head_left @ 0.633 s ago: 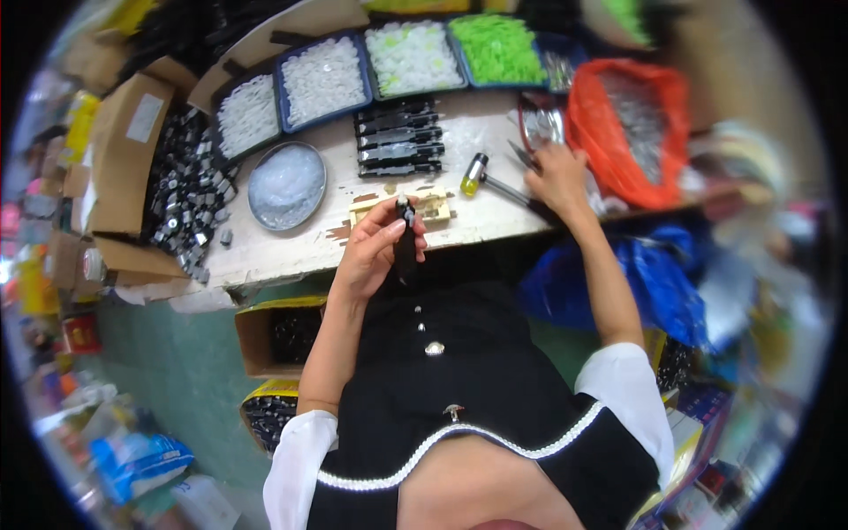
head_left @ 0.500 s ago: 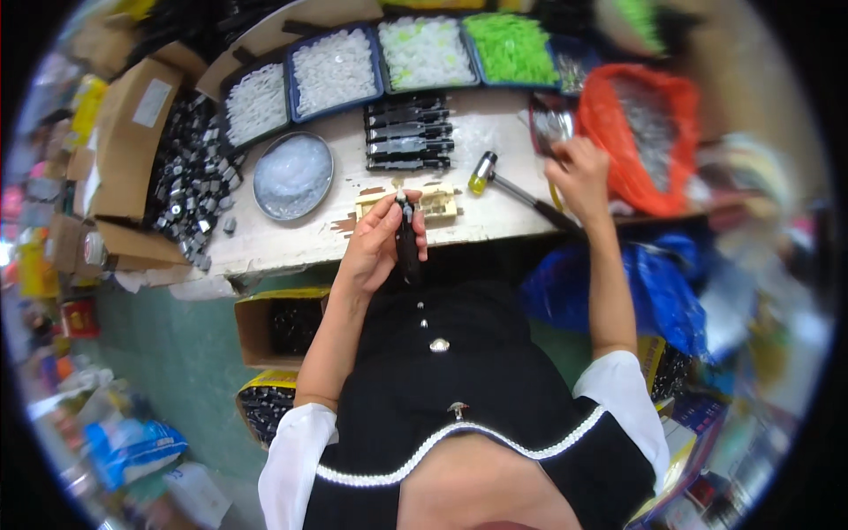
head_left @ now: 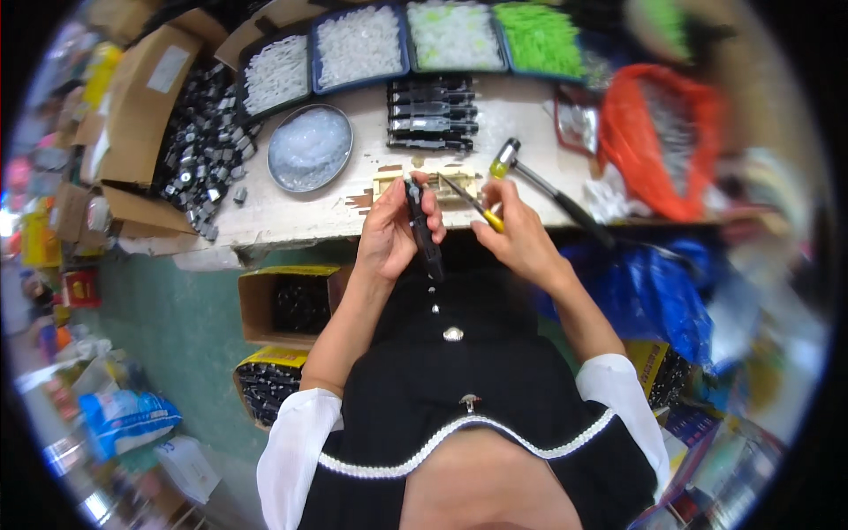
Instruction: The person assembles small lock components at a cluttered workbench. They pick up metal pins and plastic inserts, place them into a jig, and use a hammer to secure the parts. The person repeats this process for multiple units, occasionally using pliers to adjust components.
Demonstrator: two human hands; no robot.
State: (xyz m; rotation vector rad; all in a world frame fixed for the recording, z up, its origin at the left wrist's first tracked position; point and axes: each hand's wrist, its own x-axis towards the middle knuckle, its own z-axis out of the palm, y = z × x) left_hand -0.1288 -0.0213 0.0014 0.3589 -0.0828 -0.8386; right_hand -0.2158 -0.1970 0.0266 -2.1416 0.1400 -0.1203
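Note:
My left hand point(head_left: 389, 231) is closed around a black elongated plastic piece point(head_left: 420, 225), held upright near the table's front edge with its upper end between thumb and fingers. My right hand point(head_left: 521, 231) grips a slim yellow-handled pointed tool point(head_left: 492, 218). Its thin dark tip points up and left, just right of the black piece; a gap shows between them. Behind both hands lies a cream-coloured fixture block point(head_left: 386, 184), partly hidden by my left fingers. A small hammer point(head_left: 549, 192) with a yellow face and black handle lies right of the fixture.
Several black assembled pieces point(head_left: 433, 124) lie in a row behind the fixture. A round metal dish point(head_left: 346, 168) stands to the left, near a heap of small black and grey parts point(head_left: 208, 146). Trays of white and green parts point(head_left: 539, 40) line the back. A red bag point(head_left: 618, 132) sits right.
My right hand has come from beside the hammer toward my left hand, bringing the yellow-handled tool. My left hand still holds the black piece. The view has shifted slightly.

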